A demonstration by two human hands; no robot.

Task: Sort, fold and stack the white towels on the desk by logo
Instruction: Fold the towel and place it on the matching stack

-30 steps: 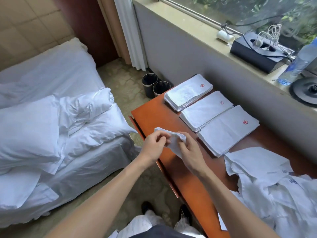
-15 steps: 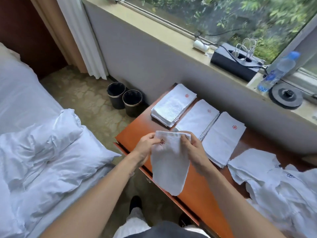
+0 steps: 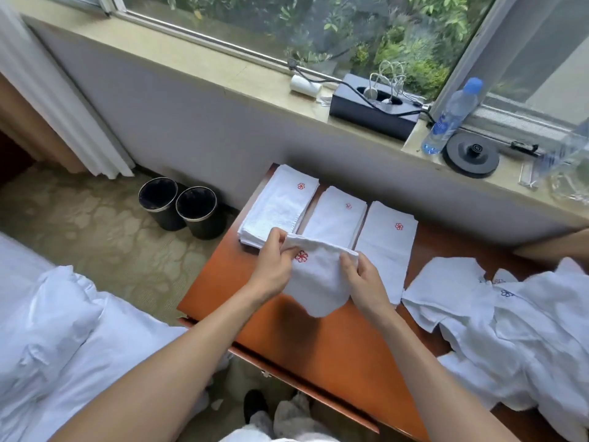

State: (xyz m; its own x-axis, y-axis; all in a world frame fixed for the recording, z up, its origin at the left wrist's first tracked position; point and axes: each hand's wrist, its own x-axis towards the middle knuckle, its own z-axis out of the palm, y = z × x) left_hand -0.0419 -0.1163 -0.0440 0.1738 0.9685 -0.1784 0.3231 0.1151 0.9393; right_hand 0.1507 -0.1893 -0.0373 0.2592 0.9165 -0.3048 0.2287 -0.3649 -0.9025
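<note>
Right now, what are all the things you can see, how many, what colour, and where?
held towel: 1, white, red logo, above the desk
folded stacks: 3, white, red logos, desk's far end
loose towels: heap, white, some blue logos, desk's right side
desk: 1, orange-brown, middle of view
bins: 2, black, floor left of desk
bottle: 1, clear, blue cap, windowsill
box: 1, black, windowsill
bed: 1, white, left
left hand, right hand: fingers pinch the held towel's top edge

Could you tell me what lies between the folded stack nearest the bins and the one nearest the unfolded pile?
A third folded stack with a red logo, seen in the head view.
</note>
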